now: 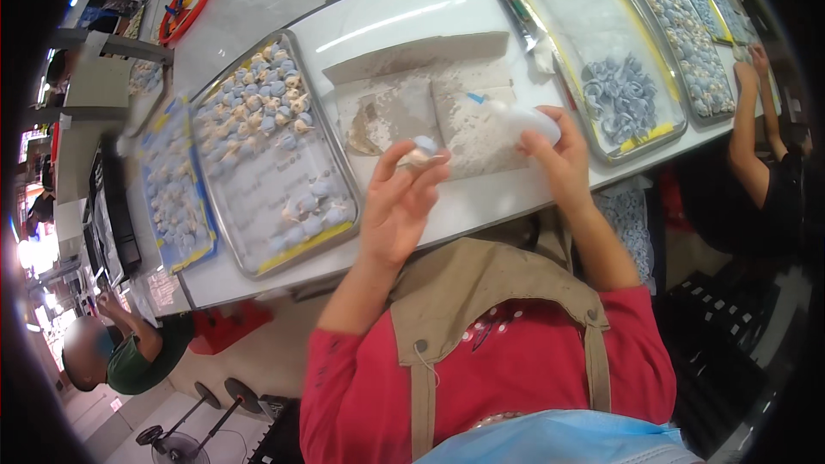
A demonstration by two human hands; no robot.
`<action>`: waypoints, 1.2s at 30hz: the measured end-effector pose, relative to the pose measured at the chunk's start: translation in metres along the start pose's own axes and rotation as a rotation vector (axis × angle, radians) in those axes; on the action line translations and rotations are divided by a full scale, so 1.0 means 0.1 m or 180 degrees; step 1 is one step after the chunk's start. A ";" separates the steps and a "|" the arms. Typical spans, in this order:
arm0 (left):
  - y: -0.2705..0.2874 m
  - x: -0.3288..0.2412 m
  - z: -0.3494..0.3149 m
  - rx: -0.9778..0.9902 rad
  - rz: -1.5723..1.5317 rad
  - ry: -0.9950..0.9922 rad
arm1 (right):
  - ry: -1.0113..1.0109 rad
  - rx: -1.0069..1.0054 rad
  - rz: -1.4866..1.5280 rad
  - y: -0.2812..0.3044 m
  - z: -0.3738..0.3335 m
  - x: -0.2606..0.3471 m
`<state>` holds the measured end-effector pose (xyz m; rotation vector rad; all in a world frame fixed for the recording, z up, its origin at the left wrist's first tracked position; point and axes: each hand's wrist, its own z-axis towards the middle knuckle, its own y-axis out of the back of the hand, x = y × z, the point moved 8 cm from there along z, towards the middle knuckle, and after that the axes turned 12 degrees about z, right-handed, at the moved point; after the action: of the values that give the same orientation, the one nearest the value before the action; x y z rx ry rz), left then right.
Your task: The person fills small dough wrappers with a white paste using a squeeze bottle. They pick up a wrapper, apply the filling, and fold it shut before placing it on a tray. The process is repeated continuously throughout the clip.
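Note:
My left hand (395,210) pinches a small light-blue and cream figure piece (424,146) between thumb and fingers. In my right hand (565,163) is a white squeeze bottle (537,125), lying sideways with its blue nozzle tip pointing left, apart from the piece. Both hands hover over a stained, unfolded cardboard sheet (471,142) on the white table. To the left, a metal tray (253,198) carries many similar blue and cream pieces. On the right, another metal tray (571,13) holds a heap of curved grey-blue parts (619,96).
Beyond the right tray stands a further tray of pieces (683,43), near a co-worker's hands (752,64). A blue-edged tray (176,198) sits at the far left. A red round basket (186,7) lies at the back left. Another person (125,352) is at lower left.

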<state>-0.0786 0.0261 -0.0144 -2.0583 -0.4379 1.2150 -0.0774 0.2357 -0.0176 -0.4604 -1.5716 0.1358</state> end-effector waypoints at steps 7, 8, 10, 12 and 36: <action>-0.15 0.36 0.10 0.0206 0.0787 0.0086 | -0.0228 0.0022 0.0643 0.06 -0.22 0.01; -0.15 0.35 0.08 0.0180 0.0905 0.0025 | -0.0228 0.0036 0.0633 0.06 -0.24 0.03; -0.10 0.35 0.06 0.0126 0.1044 0.0040 | -0.0154 0.0041 0.0585 0.08 -0.28 0.07; -0.01 0.39 0.04 0.0077 0.1091 0.0186 | -0.0137 0.0051 0.0565 0.09 -0.30 0.08; -0.09 0.35 -0.07 -0.0139 0.1414 -0.0184 | 0.0710 0.0203 -0.0711 -0.01 -0.56 0.47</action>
<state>-0.0545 0.0511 -0.0278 -2.2339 -0.0272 1.5333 -0.0223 0.2416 0.0300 -0.2385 -1.3842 -0.0360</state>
